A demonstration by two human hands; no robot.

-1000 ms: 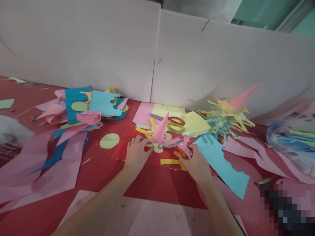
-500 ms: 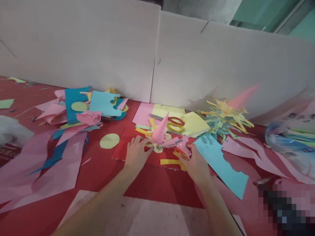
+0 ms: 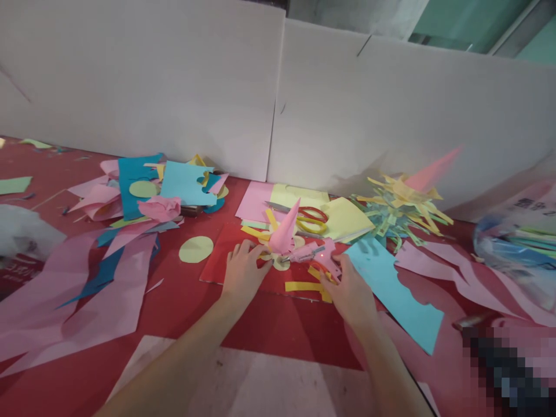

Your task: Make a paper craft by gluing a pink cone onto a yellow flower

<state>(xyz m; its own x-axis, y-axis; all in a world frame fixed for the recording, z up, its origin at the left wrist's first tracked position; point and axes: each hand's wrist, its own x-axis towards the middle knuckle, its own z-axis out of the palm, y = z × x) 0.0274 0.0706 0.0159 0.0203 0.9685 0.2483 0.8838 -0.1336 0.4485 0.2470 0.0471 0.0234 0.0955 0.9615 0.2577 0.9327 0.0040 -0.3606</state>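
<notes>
In the middle of the head view, a pink paper cone point(image 3: 284, 230) stands on a pale yellow paper piece point(image 3: 282, 265) with rounded petals. My left hand point(image 3: 243, 267) has thumb and fingers bent around the left edge of that piece. A pink hot glue gun point(image 3: 310, 253) with a small lit red light is in my right hand point(image 3: 353, 289), its nozzle pointing left at the cone's base. Yellow paper strips point(image 3: 302, 286) lie beneath the gun and beside the cone. Under these is a red board point(image 3: 217, 272).
Scissors point(image 3: 313, 227) with red and yellow handles lie behind the cone on paper sheets. A fringed paper piece with a pink cone point(image 3: 428, 174) stands back right. Blue paper point(image 3: 399, 295), pink scraps point(image 3: 117, 289) and plastic bags surround the work. White panels point(image 3: 174, 75) rise behind.
The whole scene sits slightly further right in view. The glue gun's nozzle has shifted very slightly right from the cone's base; both hands keep their grip.
</notes>
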